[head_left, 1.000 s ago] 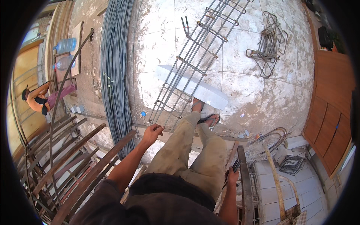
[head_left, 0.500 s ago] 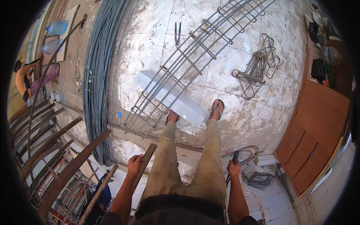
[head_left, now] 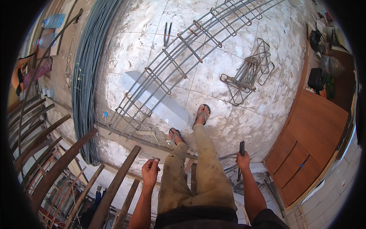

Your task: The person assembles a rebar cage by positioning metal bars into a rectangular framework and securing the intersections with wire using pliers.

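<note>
My left hand [head_left: 150, 171] is raised beside my left thigh, its thumb and fingers pinched together at a small dark piece too little to name. In front of my right hip, my right hand [head_left: 243, 162] is closed round a dark hand tool [head_left: 241, 148]. A thick black part of it sticks up above the fist, and a thinner part hangs below. Across the floor ahead runs a long rebar cage [head_left: 183, 57] tied with square stirrups. Its near end lies over a pale grey block [head_left: 160, 105]. Neither hand touches the cage.
Bundled steel rods [head_left: 89, 61] lie left; loose stirrups [head_left: 248, 72] are piled right. Pincers [head_left: 167, 34] rest beyond the cage. Wooden poles [head_left: 65, 168] rise at lower left. A brown wooden cabinet [head_left: 305, 141] stands right. Another person [head_left: 24, 76] is at far left.
My feet have stepped, the right one toward the right and both turned. My view has shifted rightward, so the cage and rods sit further left. The tool stays in my right hand.
</note>
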### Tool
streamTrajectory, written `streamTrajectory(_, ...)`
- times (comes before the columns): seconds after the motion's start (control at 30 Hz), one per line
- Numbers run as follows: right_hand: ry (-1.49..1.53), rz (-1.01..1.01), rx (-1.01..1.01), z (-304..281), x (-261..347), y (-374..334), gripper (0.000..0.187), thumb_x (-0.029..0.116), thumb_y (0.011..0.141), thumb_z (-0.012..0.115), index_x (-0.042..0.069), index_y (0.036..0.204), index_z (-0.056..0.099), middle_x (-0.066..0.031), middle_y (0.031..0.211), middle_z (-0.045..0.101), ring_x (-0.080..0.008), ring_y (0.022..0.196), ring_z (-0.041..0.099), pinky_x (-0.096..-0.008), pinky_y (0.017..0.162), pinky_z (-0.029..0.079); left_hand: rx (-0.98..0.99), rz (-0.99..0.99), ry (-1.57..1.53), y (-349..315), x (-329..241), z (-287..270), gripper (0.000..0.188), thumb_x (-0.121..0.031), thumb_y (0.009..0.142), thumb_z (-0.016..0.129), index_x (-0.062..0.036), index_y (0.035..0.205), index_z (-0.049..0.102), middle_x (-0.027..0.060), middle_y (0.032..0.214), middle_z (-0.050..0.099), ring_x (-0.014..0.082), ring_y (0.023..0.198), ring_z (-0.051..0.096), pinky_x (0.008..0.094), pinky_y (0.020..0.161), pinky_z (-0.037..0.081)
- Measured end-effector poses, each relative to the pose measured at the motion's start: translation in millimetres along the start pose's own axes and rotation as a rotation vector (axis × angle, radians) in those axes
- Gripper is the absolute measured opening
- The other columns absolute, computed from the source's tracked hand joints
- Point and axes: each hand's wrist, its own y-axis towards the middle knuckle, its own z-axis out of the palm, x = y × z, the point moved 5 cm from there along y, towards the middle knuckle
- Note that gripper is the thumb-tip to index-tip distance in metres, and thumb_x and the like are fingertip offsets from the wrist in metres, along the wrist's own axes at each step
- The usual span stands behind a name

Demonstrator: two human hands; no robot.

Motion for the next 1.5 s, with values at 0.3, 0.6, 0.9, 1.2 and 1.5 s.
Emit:
streamTrajectory(0.3,-0.252,-0.072,0.076,29.2,48.1,-3.8,0.033,0.032,0.090,0.068,-0.001,0.095,0.066,-0.0223,0.079,0.070,-0.0369,0.076,0.072,-0.0473,0.073,0.055,-0.013,-0.264,-0.098,-47.4,147.6,-32.8,0.032,-0.033,0.101,0.072,-0.0033,0.112,0.072,0.0041,0.075,0.066,0.0050,0.051,0.046,0.0231,0.044,0.033)
streamTrajectory(0.6,-0.445,-0.298,0.017,31.9,67.0,-4.7,0.026,0.025,0.092,0.070,0.000,0.095,0.066,-0.0102,0.071,0.068,-0.0207,0.062,0.068,-0.0376,0.060,0.055,0.762,-0.204,0.436,-186.3,363.3,-42.8,0.049,-0.030,0.092,0.076,-0.0017,0.132,0.070,0.0119,0.096,0.078,0.0250,0.084,0.071,0.0375,0.082,0.057)
streamTrajectory(0.9,-0.570,-0.323,-0.001,31.4,62.3,-28.4,0.034,0.033,0.090,0.069,0.000,0.097,0.067,-0.0157,0.074,0.071,-0.0287,0.066,0.072,-0.0432,0.068,0.056,0.468,-0.305,0.055,-18.7,251.8,69.4,0.047,-0.028,0.092,0.076,-0.0018,0.131,0.071,0.0116,0.096,0.078,0.0242,0.083,0.071,0.0371,0.080,0.057)
streamTrajectory(1.2,-0.616,-0.305,0.025,39.5,76.3,-54.7,0.043,0.040,0.089,0.069,-0.001,0.103,0.069,-0.0273,0.094,0.073,-0.0459,0.097,0.071,-0.0516,0.085,0.053,0.314,-0.190,-0.300,134.3,31.0,153.3,0.046,-0.027,0.092,0.076,-0.0019,0.130,0.071,0.0113,0.097,0.078,0.0233,0.081,0.071,0.0367,0.078,0.057)
streamTrajectory(1.5,-0.585,-0.285,0.040,34.6,73.1,-56.9,0.043,0.039,0.089,0.069,-0.002,0.103,0.070,-0.0281,0.095,0.073,-0.0464,0.097,0.071,-0.0511,0.086,0.054,0.284,-0.195,-0.258,117.8,68.5,144.0,0.044,-0.025,0.092,0.076,-0.0020,0.129,0.071,0.0109,0.097,0.078,0.0224,0.080,0.071,0.0363,0.077,0.057)
